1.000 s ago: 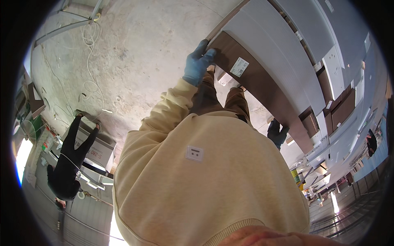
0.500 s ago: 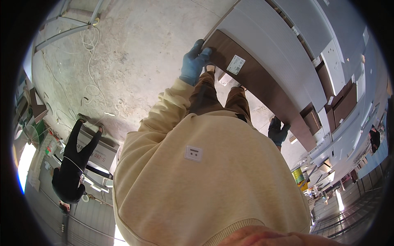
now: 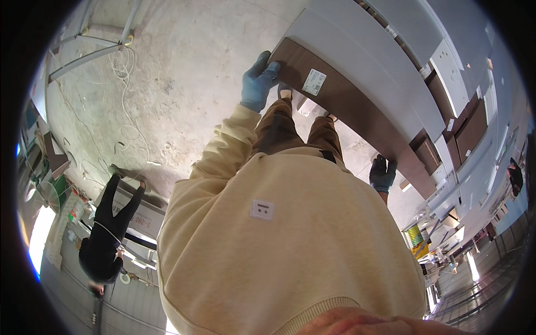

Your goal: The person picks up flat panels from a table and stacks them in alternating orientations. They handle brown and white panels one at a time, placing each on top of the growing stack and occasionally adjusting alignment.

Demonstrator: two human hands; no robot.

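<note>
A long dark-brown board [image 3: 349, 109] with a white label [image 3: 314, 82] runs slantwise from upper middle to lower right, along the near side of a pale grey panel [image 3: 357, 56]. At the board's left end, my left hand [image 3: 259, 82], in a blue glove, is closed around the corner, its fingertips partly hidden. My right hand [image 3: 383, 174], in a darker glove, is at the near long edge towards the other end. Its fingers are stretched and apart, and its thumb side is against the board or very close to it; contact is hard to tell.
More grey panels and brown pieces [image 3: 469, 131] lie at the right. A loose white cable [image 3: 131, 111] trails over the concrete floor [image 3: 190, 72] at the left, near a metal frame [image 3: 92, 58]. Another person [image 3: 103, 245] in black stands beside a large carton [image 3: 148, 218].
The board and panels have shifted slightly left in the view. My left hand keeps its hold at the end. My right hand has turned a little, with its fingers pointing more upward.
</note>
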